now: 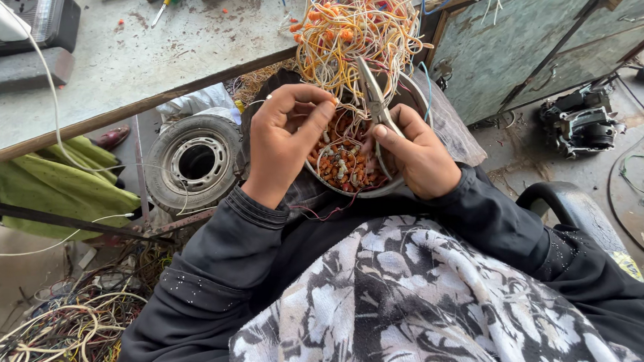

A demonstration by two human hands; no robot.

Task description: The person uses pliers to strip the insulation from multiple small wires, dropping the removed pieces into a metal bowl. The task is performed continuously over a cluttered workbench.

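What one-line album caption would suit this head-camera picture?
Right hand works pliers into a motor stator while left hand pinches its tangled wires.

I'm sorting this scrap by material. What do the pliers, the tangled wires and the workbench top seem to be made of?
Pliers, in the right hand: bare grey metal, dull sheen, likely steel.
Tangled wires, pinched by the left hand: yellow, orange and white coating, probably plastic insulation; the core is hidden.
Workbench top: flat, grey, stained and scuffed; painted metal or board, hard to tell.
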